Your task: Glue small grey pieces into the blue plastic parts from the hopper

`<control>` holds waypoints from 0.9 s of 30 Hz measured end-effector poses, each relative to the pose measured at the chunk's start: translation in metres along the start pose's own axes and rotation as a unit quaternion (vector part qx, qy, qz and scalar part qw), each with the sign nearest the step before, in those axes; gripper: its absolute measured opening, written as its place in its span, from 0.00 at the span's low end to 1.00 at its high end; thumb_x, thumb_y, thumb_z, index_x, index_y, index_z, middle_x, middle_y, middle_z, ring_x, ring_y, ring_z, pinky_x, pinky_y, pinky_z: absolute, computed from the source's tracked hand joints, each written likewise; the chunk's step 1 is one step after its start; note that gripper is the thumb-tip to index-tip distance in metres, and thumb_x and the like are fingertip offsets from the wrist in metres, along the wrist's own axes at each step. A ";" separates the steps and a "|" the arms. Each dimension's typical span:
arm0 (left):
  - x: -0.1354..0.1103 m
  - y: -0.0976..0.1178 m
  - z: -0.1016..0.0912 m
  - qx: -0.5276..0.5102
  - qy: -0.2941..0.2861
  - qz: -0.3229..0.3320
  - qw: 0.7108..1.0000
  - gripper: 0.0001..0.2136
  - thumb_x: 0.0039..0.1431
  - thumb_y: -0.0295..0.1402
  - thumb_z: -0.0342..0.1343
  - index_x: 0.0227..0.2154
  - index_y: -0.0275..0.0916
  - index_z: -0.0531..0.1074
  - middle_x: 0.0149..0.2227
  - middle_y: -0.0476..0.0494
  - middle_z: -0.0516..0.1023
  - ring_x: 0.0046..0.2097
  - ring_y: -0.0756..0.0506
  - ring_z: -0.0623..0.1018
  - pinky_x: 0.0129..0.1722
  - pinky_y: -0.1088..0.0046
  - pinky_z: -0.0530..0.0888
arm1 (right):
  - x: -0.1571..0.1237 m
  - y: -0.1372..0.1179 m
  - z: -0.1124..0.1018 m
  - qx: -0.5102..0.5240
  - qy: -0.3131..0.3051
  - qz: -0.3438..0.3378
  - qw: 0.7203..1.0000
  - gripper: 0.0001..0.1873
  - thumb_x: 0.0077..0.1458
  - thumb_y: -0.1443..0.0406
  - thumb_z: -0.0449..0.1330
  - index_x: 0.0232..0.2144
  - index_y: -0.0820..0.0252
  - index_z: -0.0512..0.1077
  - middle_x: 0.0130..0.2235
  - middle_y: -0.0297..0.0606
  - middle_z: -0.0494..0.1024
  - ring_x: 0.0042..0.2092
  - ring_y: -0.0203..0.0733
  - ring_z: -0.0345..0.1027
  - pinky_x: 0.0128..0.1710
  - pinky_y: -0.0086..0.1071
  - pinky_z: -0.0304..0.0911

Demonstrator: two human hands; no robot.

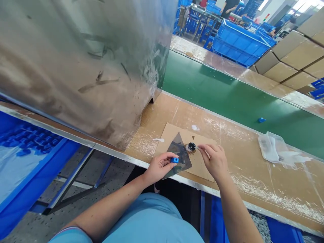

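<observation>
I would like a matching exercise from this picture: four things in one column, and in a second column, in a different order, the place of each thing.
Things:
1. small blue part
2. small open jar
3. crumpled white material
4. blue plastic crates

Places:
A. beyond the green conveyor belt
B. on the bench, to the right of the cardboard sheet
C. on the cardboard sheet, beside the right hand
D. in the left hand, over a dark smeared sheet

Pairs: 1-D, 2-C, 3-B, 4-A
</observation>
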State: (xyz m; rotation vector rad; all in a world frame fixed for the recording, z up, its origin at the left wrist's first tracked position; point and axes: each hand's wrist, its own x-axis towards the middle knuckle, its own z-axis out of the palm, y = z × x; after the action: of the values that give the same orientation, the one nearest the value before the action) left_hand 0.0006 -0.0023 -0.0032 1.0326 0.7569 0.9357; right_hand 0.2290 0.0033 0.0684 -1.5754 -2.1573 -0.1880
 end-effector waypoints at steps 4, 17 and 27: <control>0.000 0.001 -0.001 0.004 -0.004 -0.001 1.000 0.12 0.52 0.32 0.63 0.40 0.36 0.76 0.42 0.41 0.80 0.43 0.46 0.79 0.48 0.70 0.75 | 0.003 0.000 0.002 -0.027 -0.009 -0.033 0.999 0.17 0.67 0.61 0.48 0.33 0.56 0.75 0.32 0.37 0.80 0.33 0.40 0.71 0.40 0.36 0.57; -0.001 0.000 0.000 0.007 -0.006 0.002 1.000 0.11 0.52 0.31 0.63 0.40 0.36 0.75 0.43 0.40 0.80 0.43 0.46 0.80 0.47 0.71 0.76 | 0.006 -0.003 -0.003 -0.046 -0.009 -0.047 0.998 0.18 0.68 0.61 0.46 0.32 0.56 0.73 0.31 0.37 0.79 0.32 0.40 0.71 0.40 0.36 0.58; 0.000 0.001 0.001 0.011 0.000 0.007 1.000 0.12 0.52 0.32 0.64 0.39 0.36 0.76 0.40 0.41 0.80 0.42 0.46 0.80 0.47 0.70 0.76 | 0.010 -0.002 -0.003 -0.039 -0.015 -0.051 0.998 0.17 0.68 0.61 0.47 0.32 0.57 0.74 0.32 0.38 0.80 0.32 0.40 0.71 0.41 0.36 0.58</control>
State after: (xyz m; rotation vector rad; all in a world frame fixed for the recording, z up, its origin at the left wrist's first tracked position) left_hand 0.0007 -0.0026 -0.0018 1.0586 0.7620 0.9411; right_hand 0.2256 0.0104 0.0753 -1.5213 -2.2809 -0.2852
